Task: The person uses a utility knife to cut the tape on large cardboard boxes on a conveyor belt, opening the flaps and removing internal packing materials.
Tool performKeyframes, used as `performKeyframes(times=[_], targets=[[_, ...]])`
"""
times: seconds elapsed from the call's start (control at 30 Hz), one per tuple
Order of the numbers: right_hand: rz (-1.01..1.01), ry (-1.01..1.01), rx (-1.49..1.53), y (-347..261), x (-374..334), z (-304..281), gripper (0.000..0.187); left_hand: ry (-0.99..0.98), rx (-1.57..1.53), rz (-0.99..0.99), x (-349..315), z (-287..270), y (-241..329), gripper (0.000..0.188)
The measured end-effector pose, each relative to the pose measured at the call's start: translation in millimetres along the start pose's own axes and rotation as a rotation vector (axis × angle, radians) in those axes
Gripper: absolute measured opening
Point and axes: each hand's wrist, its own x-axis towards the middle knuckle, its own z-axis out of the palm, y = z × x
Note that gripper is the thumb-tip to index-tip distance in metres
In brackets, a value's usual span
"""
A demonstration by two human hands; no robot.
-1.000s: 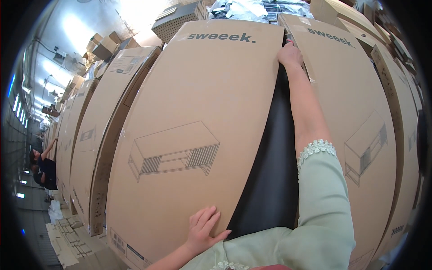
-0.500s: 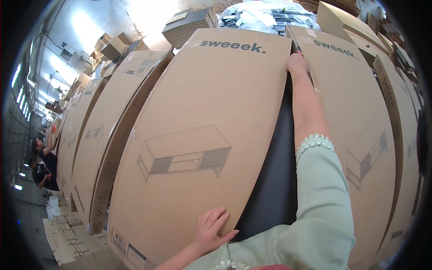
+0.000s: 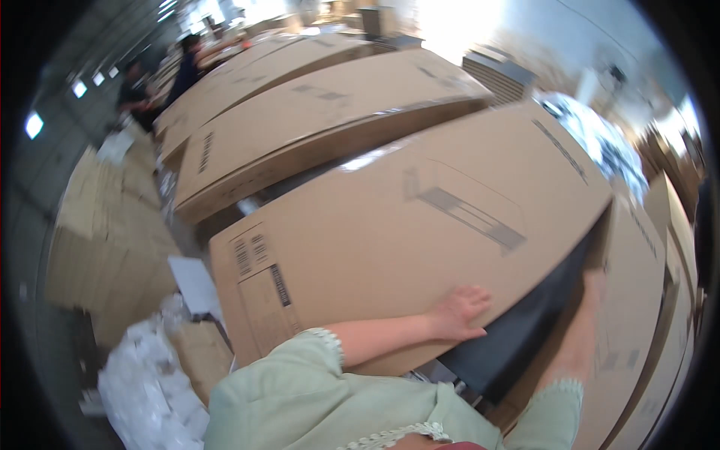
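Note:
My left hand (image 3: 459,311) lies flat on the top of a large brown cardboard box (image 3: 360,247), near its right edge, fingers spread. The box bears a line drawing of a low cabinet and a label at its near left end. My right hand (image 3: 592,289) is down by the gap at the box's right side, against the neighbouring carton (image 3: 630,300). It is smeared by motion and its fingers are hidden. In the gap a smooth dark grey surface (image 3: 517,337) shows.
More long cartons (image 3: 322,127) lie in a row to the left. Flattened cardboard (image 3: 112,225) is stacked beyond the near left end, beside white plastic wrap (image 3: 146,382). Plastic-covered material (image 3: 600,139) lies at the far right. Two people (image 3: 184,75) work at the far left.
The view has swung left. My right hand has come back from the far end of the gap to nearer me. My left hand stays spread on the box.

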Motion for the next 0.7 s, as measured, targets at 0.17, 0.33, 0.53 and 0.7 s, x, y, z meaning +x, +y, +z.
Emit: performKeyframes(times=[0.17,0.33,0.53,0.7], targets=[[0.270,-0.068,0.273,24,-102,-55,0.048,-0.092,0.032,-0.056,-20,5,-9,0.058],[0.332,0.030,0.629,132,-171,-58,0.047,-0.172,0.229,-0.076,-24,12,0,0.064],[0.408,-0.094,0.817,50,-212,-93,0.038,-0.226,0.257,-0.066,-34,8,-9,0.064],[0.300,-0.165,0.892,-48,-214,-99,0.041,-0.192,0.218,-0.074,-50,-7,-28,0.063]])
